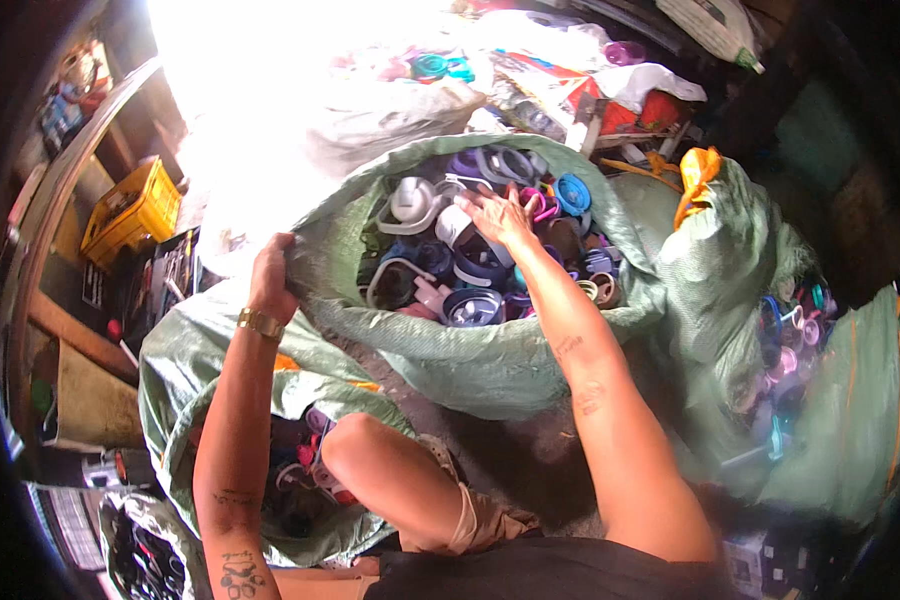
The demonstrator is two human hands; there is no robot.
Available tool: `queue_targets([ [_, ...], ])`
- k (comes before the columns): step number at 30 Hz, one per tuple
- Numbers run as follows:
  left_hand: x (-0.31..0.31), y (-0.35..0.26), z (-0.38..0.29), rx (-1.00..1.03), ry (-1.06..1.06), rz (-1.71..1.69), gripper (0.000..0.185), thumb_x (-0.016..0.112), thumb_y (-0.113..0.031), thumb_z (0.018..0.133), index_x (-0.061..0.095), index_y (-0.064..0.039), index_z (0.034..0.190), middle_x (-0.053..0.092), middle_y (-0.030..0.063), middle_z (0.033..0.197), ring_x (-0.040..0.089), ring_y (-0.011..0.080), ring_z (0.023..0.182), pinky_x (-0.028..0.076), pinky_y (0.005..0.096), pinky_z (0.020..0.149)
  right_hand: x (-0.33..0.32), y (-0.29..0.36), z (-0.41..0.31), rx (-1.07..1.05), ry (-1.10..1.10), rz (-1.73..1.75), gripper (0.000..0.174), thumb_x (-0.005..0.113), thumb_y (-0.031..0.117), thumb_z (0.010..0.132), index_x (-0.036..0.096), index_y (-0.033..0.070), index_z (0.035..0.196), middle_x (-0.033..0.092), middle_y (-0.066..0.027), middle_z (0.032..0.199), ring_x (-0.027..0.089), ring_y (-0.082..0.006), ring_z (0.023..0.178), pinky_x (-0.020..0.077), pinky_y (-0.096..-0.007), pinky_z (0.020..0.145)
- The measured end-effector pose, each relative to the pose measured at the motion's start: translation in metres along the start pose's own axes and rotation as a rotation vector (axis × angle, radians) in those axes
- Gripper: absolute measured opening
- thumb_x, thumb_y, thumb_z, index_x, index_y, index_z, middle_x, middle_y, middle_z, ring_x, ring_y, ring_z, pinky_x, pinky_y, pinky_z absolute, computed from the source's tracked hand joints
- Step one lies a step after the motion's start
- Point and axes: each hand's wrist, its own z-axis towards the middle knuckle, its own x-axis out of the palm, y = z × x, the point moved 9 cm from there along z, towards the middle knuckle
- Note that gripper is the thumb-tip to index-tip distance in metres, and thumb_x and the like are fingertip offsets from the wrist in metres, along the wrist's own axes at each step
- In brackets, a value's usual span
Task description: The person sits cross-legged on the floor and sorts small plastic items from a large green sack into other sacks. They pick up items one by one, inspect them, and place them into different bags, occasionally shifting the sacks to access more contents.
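A large green woven sack (487, 375) stands before me with its mouth wide, full of plastic bottle lids and caps. My left hand (274, 277), a gold watch on its wrist, grips the sack's rim on the left side. Over the pile inside, my right hand (501, 214) rests with spread fingers, touching the lids. Just below it lies a white plastic lid (454, 225). A blue round lid (572, 195) and a pink ring-shaped piece (544, 204) sit to its right. Nearer to me is a dark blue round lid (472, 307), and a white lid with a loop handle (412, 201) lies to the left.
A second green sack of plastic pieces (277, 547) stands by my bent knee (360, 442). To the right is a green sack with orange material at its top (720, 247), near more loose lids (795, 337). A yellow crate (139, 210) stands left. Glare whitens the upper left.
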Motion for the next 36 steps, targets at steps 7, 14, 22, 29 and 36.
queue_targets([
  [7,0.036,-0.009,0.032,0.091,0.083,0.012,0.023,0.060,-0.026,0.100,0.066,-0.007,0.111,0.069,0.0065,0.099,0.067,0.0247,0.090,0.056,0.0438,0.085,-0.002,-0.065,-0.022,0.182,0.154,0.102,0.097,0.027,0.090,0.092,0.060,0.019,0.149,0.055,-0.0168,0.155,0.042,-0.0403,0.150,-0.0034,-0.0755,0.121],
  [14,0.020,-0.010,0.030,0.082,0.034,0.036,0.027,0.060,-0.025,0.100,0.065,-0.004,0.116,0.069,0.0094,0.105,0.066,0.0248,0.094,0.056,0.0455,0.084,-0.018,-0.051,-0.164,-0.066,0.216,0.115,0.085,0.068,0.066,0.089,0.045,0.026,0.160,0.039,-0.0170,0.167,0.041,-0.0349,0.152,0.0317,-0.0641,0.121],
  [22,0.008,-0.020,0.022,0.092,0.143,0.180,0.022,0.063,-0.029,0.100,0.067,-0.011,0.113,0.066,0.0024,0.104,0.064,0.0182,0.094,0.053,0.0393,0.081,-0.123,-0.237,-0.076,0.484,-0.529,0.264,0.041,0.068,0.039,0.099,0.074,0.004,0.121,0.073,-0.0151,0.128,0.073,-0.0283,0.108,0.0568,-0.0434,0.100],
  [29,0.023,0.003,0.026,0.069,0.154,0.223,0.026,0.062,-0.028,0.102,0.067,-0.009,0.118,0.067,0.0035,0.110,0.064,0.0174,0.100,0.054,0.0380,0.086,-0.117,-0.349,-0.051,0.724,-0.428,-0.008,0.033,0.056,0.027,0.099,0.071,0.013,0.126,0.073,-0.0241,0.121,0.069,-0.0460,0.114,0.0547,-0.0517,0.099],
  [36,0.043,0.029,0.046,0.026,0.212,0.255,0.035,0.063,-0.039,0.101,0.068,-0.010,0.119,0.068,0.0043,0.107,0.063,0.0190,0.096,0.052,0.0399,0.086,-0.227,-0.399,-0.187,0.534,-0.641,-0.127,0.035,0.068,0.028,0.096,0.072,0.010,0.126,0.074,-0.0230,0.114,0.071,-0.0429,0.104,0.0542,-0.0509,0.090],
])
